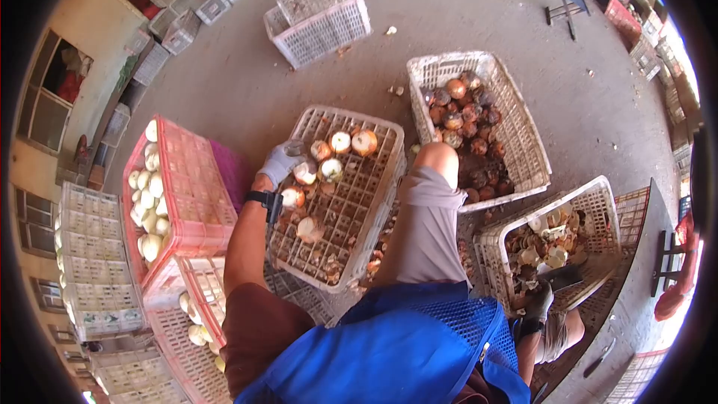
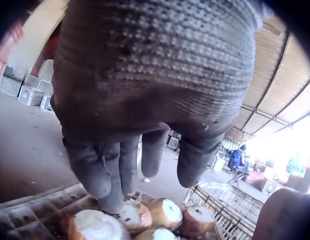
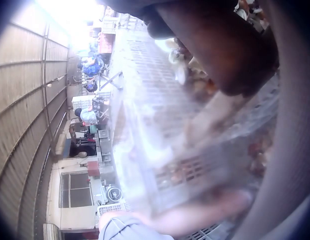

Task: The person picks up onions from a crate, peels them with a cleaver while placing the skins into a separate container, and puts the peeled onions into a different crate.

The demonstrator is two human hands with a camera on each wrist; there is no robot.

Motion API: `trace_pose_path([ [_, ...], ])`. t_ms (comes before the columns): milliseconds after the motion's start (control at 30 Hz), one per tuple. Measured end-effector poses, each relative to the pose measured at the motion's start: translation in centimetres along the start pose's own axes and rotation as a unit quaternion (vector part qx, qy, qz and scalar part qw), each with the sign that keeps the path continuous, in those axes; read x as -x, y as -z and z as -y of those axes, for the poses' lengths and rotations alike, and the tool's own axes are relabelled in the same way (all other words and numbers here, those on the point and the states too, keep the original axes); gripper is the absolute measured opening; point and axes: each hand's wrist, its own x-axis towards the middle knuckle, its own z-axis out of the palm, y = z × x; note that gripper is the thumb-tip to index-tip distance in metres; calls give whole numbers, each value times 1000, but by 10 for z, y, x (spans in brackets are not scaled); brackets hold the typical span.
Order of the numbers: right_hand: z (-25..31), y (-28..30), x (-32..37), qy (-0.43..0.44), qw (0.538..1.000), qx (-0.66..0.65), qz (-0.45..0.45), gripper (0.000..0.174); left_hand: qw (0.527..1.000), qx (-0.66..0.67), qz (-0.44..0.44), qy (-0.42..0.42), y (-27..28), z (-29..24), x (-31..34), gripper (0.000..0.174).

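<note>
My gloved left hand (image 1: 284,161) hangs over an upturned plastic crate (image 1: 359,202), fingers pointing down and loosely spread in the left wrist view. Its fingertips are right at several onions (image 2: 97,225) whose cut ends show white; one onion (image 1: 305,173) lies directly below the fingers. On the right, my gloved right hand (image 1: 537,303) grips a broad dark-bladed knife (image 1: 562,277) above a crate (image 1: 490,243) of onion scraps (image 1: 550,236). In the right wrist view the right hand (image 3: 215,45) is dark and blurred, and the knife's handle is hidden within it.
A crate (image 1: 535,135) of brown, unpeeled onions (image 1: 467,116) stands ahead. At left, red crates (image 1: 198,209) hold pale peeled onions (image 1: 149,194). A bench (image 1: 632,284) with another knife (image 1: 600,359) runs along the right. Stacked crates (image 1: 321,37) sit farther off.
</note>
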Motion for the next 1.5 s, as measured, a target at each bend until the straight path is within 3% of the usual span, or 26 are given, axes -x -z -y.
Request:
trace_pose_path([
  [100,-6,13,-15,-37,997,-49,57,12,995,12,65,78,14,-22,50,47],
  [167,11,-21,19,-15,1000,-12,5,19,983,153,39,95,6,-8,64,47],
  [233,18,-28,19,6,999,26,-44,20,972,220,43,64,-14,-36,69,48],
  [367,16,-31,7,22,997,-16,-70,9,973,175,147,-22,-67,-142,39,47],
  [500,19,-33,14,-20,996,-77,-39,9,960,87,243,-107,-135,-255,-17,45],
  [567,10,-16,-1,-75,989,-126,9,6,941,50,309,-129,-174,-294,-55,45],
  [633,4,-9,-11,-110,979,-170,34,8,926,-73,344,-135,-215,-319,-97,47],
  [667,3,-9,-11,-117,974,-191,32,8,918,-80,377,-93,-239,-323,-119,47],
  [700,4,-11,-11,-123,969,-213,32,8,907,-90,401,-88,-261,-318,-146,46],
  [867,30,-36,-2,-157,969,-190,12,9,837,-383,357,-157,-360,-302,-235,43],
  [900,33,-40,-1,-159,973,-170,7,9,822,-381,400,-137,-386,-272,-262,46],
  [1033,37,-54,-3,-187,968,-161,-45,8,739,-429,500,-140,-469,-281,-220,51],
  [1100,33,-51,-6,-196,966,-167,-26,12,714,-454,511,-154,-512,-259,-204,52],
  [1167,30,-51,-10,-202,965,-167,-32,15,693,-503,488,-168,-546,-236,-183,53],
  [1233,29,-50,-12,-217,961,-164,-47,19,713,-489,444,-235,-565,-212,-166,52],
  [1300,30,-54,-9,-220,962,-150,-62,19,708,-496,468,-183,-584,-195,-160,47],
  [1400,36,-61,-6,-221,964,-134,-67,21,666,-553,478,-153,-587,-171,-148,44],
  [1500,36,-62,-9,-238,960,-134,-66,20,678,-527,507,-75,-573,-160,-129,51],
])
